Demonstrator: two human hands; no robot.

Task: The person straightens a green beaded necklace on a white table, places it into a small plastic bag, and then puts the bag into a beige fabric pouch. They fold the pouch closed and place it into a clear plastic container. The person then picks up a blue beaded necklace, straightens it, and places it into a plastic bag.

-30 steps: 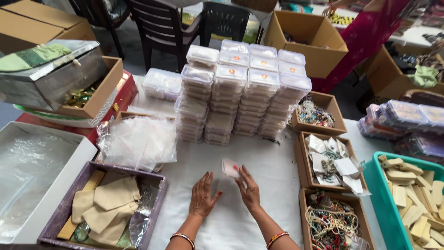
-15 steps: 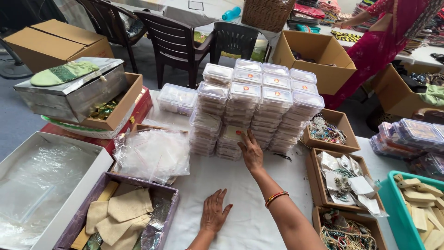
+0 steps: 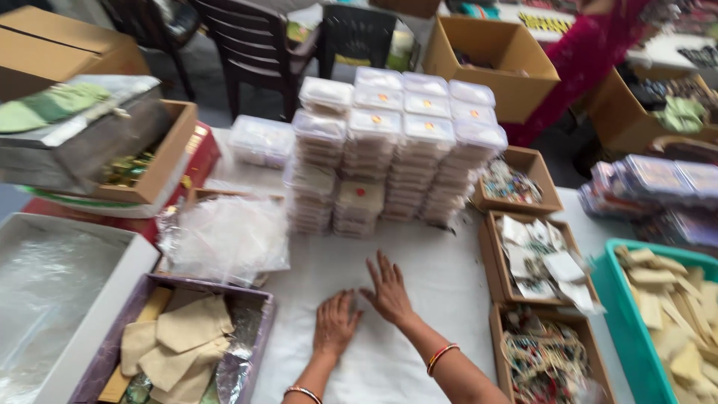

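Both hands lie open and empty: left hand [image 3: 335,323], right hand [image 3: 387,288] nearer the stacked clear boxes [image 3: 389,150] straight ahead.

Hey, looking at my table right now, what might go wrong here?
The stacks of clear plastic boxes stand tall and close to your right hand; a bump might topple them. The loose plastic bags lie heaped by the stacks and may slide off their box. Your left hand rests on the white cloth; dragging it could shift the stacks.
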